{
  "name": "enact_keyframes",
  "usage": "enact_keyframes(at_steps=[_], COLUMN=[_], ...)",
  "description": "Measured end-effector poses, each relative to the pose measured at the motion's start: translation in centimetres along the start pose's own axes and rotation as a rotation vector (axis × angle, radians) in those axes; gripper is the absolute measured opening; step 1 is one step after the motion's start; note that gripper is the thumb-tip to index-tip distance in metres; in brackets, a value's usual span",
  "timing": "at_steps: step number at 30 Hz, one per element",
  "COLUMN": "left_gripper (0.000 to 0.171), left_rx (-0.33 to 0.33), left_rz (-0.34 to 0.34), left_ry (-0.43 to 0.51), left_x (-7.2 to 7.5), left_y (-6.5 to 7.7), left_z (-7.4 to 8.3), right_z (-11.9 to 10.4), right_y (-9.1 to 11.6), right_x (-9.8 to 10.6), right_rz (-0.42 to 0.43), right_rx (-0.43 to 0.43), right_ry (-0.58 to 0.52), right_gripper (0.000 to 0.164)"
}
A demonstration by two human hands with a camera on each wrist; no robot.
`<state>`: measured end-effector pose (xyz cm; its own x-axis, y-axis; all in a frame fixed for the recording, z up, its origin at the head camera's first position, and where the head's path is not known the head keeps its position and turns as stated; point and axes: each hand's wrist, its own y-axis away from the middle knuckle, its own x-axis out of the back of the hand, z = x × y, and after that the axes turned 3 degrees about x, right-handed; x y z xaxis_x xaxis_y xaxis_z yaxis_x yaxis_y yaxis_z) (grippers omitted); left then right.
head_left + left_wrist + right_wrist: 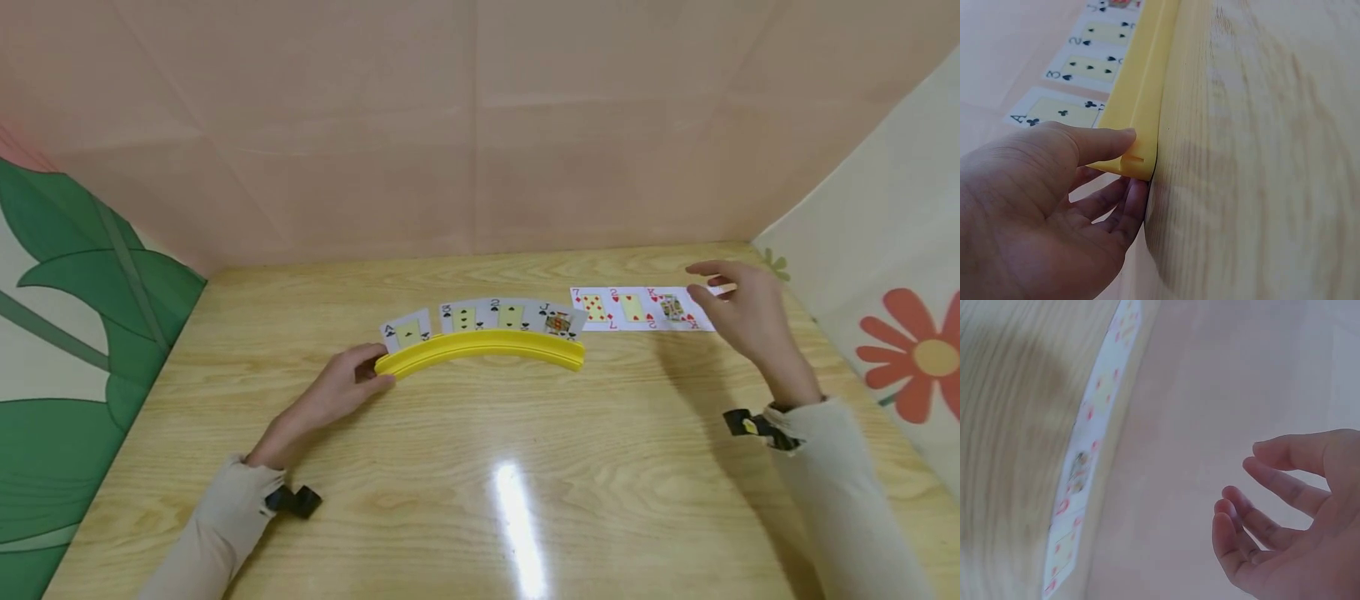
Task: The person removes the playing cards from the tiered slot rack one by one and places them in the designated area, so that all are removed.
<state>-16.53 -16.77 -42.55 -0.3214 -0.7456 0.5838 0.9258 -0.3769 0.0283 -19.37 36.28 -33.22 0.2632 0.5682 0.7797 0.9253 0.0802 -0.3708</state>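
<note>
My left hand (pixel 341 385) grips the left end of a curved yellow playing-card holder (pixel 480 342); in the left wrist view the thumb presses its front and the fingers curl behind and beneath. Standing in its slot are an ace of clubs (pixel 408 332), a three of spades (pixel 463 317), a two of spades (pixel 512 317) and a jack of spades (pixel 558 322). Over the right end of a row of red cards, my right hand (pixel 742 317) hovers with relaxed, slightly bent fingers and nothing between them, as the right wrist view shows.
Flat on the wooden table (pixel 420 500) lie a seven of diamonds (pixel 595 309), a two of hearts (pixel 632 309), a king of hearts (pixel 672 308) and another red card (pixel 1063 553), partly covered by my right hand in the head view. A pinkish sheet (pixel 480 125) hangs behind.
</note>
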Motion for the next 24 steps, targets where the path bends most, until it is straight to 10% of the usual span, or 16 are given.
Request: enact_keyframes(at_steps=[24], left_gripper=[0.044], left_rx=[0.023], left_rz=[0.006], left_ry=[-0.007], left_x=[0.0], left_y=[0.0], left_z=[0.1], right_z=[-8.2], right_y=[1.5], right_x=[-3.0], right_rz=[0.048], right_rx=[0.280], right_ry=[-0.092], right_gripper=[0.027])
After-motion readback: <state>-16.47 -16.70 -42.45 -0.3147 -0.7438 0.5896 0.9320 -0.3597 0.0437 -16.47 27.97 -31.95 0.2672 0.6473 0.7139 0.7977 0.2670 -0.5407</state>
